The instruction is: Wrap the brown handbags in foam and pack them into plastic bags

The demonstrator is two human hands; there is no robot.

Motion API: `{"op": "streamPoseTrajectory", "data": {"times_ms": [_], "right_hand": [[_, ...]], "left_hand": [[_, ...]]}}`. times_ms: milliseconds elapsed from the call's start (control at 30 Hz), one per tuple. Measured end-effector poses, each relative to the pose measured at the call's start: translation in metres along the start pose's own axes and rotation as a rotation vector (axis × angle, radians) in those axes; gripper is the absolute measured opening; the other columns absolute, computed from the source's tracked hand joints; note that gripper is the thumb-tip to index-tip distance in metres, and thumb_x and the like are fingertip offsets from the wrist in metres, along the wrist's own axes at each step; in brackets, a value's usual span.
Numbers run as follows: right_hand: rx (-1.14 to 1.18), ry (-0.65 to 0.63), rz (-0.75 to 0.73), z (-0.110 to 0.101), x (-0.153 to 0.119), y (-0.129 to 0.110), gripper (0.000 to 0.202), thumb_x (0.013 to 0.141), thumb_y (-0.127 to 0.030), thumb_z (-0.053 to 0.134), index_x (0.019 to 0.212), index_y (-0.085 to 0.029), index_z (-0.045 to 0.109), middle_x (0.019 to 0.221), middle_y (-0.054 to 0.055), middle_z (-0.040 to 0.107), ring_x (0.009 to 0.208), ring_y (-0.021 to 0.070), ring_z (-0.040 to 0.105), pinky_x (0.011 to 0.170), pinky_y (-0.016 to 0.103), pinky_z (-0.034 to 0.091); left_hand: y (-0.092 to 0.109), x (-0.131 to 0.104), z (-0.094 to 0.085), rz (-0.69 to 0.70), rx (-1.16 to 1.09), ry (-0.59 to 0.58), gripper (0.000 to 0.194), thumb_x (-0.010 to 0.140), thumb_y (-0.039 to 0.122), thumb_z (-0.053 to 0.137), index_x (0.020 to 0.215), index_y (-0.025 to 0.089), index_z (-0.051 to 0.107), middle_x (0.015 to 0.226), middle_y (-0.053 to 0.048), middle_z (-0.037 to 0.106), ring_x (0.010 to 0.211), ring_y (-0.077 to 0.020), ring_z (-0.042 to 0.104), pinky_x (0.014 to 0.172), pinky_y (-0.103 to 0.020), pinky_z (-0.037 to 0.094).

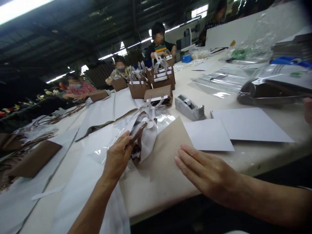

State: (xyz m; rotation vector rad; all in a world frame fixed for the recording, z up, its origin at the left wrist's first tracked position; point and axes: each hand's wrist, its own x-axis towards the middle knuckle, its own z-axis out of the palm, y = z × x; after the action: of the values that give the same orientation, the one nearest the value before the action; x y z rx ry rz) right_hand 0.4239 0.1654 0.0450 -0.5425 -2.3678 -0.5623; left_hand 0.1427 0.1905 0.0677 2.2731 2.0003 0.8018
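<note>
My left hand (118, 157) grips a brown item wrapped in white tissue paper and clear plastic (140, 138), held just above the table. My right hand (203, 170) lies flat, fingers together, on the near edge of a beige cardboard sheet (161, 156) that rests on the white table (255, 156). The wrapped item sits over the left part of that sheet.
A grey tape dispenser (188, 107) and two white sheets (248, 125) lie right of the cardboard. Small brown handbags (158, 81) stand farther back. Clear plastic bags (226, 81) cover the far right. Several other people work along the table's far side.
</note>
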Motion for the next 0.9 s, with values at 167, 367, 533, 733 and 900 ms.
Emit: {"op": "streamPoseTrajectory", "data": {"times_ms": [167, 367, 533, 733, 900], "right_hand": [[-0.034, -0.046, 0.027, 0.044, 0.007, -0.019, 0.029, 0.082, -0.006, 0.040, 0.103, -0.001, 0.059, 0.100, 0.016, 0.059, 0.098, 0.0258, 0.053, 0.084, 0.037, 0.046], [-0.050, -0.083, 0.205, 0.069, 0.013, -0.018, 0.027, 0.084, -0.007, 0.042, 0.104, -0.006, 0.059, 0.086, 0.010, 0.058, 0.083, 0.0202, 0.050, 0.071, 0.032, 0.046], [-0.080, -0.130, 0.283, 0.055, 0.001, -0.001, 0.028, 0.084, -0.008, 0.043, 0.109, -0.007, 0.057, 0.087, 0.010, 0.057, 0.084, 0.0207, 0.046, 0.066, 0.031, 0.042], [-0.094, -0.138, 0.276, 0.060, 0.002, -0.025, 0.020, 0.080, -0.006, 0.046, 0.091, -0.010, 0.062, 0.074, 0.007, 0.052, 0.069, 0.0181, 0.043, 0.053, 0.031, 0.033], [0.086, -0.175, 0.156, 0.087, 0.009, -0.069, 0.015, 0.078, -0.006, 0.045, 0.078, -0.012, 0.059, 0.075, 0.006, 0.049, 0.067, 0.0176, 0.043, 0.047, 0.031, 0.027]], "left_hand": [[0.006, -0.001, -0.001, -0.006, 0.012, 0.003, 0.024, 0.082, 0.031, 0.047, 0.100, 0.023, 0.060, 0.127, -0.003, 0.050, 0.117, -0.0171, 0.047, 0.102, -0.032, 0.033], [0.009, -0.003, 0.002, 0.031, 0.060, 0.006, 0.026, 0.083, 0.031, 0.046, 0.102, 0.022, 0.060, 0.127, -0.004, 0.050, 0.116, -0.0170, 0.047, 0.101, -0.031, 0.034], [0.006, -0.005, 0.001, 0.026, 0.043, -0.008, 0.027, 0.082, 0.030, 0.047, 0.104, 0.023, 0.060, 0.127, -0.003, 0.050, 0.114, -0.0179, 0.049, 0.100, -0.032, 0.036], [0.012, -0.004, 0.006, 0.023, 0.064, -0.010, 0.026, 0.082, 0.032, 0.046, 0.100, 0.023, 0.061, 0.126, -0.003, 0.051, 0.114, -0.0177, 0.049, 0.100, -0.032, 0.036], [0.019, -0.004, 0.010, 0.034, 0.090, -0.003, 0.027, 0.082, 0.032, 0.046, 0.104, 0.024, 0.060, 0.126, -0.003, 0.051, 0.114, -0.0182, 0.049, 0.099, -0.032, 0.037]]}}
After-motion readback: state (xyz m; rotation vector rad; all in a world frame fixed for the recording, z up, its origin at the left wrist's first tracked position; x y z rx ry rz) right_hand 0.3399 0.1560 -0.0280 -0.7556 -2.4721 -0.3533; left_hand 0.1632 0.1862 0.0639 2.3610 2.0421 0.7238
